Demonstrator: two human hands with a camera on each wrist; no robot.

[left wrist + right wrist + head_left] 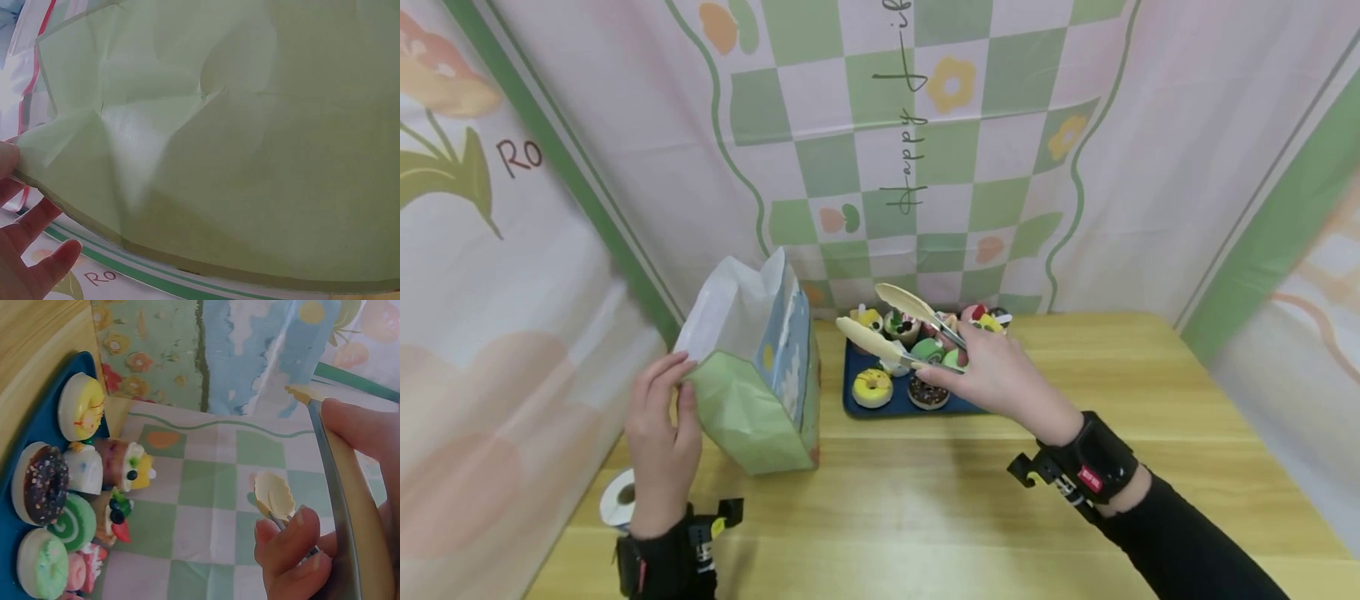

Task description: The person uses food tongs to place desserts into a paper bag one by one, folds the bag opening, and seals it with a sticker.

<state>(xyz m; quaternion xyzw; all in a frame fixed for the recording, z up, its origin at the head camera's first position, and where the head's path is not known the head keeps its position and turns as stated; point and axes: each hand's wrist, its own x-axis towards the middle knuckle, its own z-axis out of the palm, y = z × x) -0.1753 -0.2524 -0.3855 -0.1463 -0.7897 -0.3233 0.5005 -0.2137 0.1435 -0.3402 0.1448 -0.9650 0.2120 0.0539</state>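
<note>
My left hand (662,433) holds the upper edge of a standing paper bag (741,404), green with a blue printed side and white inside. The left wrist view is mostly filled by the bag's green face (250,156), with fingertips at its edge. My right hand (1000,371) grips tongs (868,338) with cream tips and metal arms. The tips are spread apart with nothing between them, above a blue tray (847,379). On the tray are a yellow-iced donut (871,402), a chocolate donut (928,398), a green swirl roll (74,522) and several small cakes.
A white roll (616,504) stands at the left of the wooden table (925,500), partly behind my left wrist. A patterned cloth (880,150) hangs behind the tray, and more cloth (512,333) hangs along the left side.
</note>
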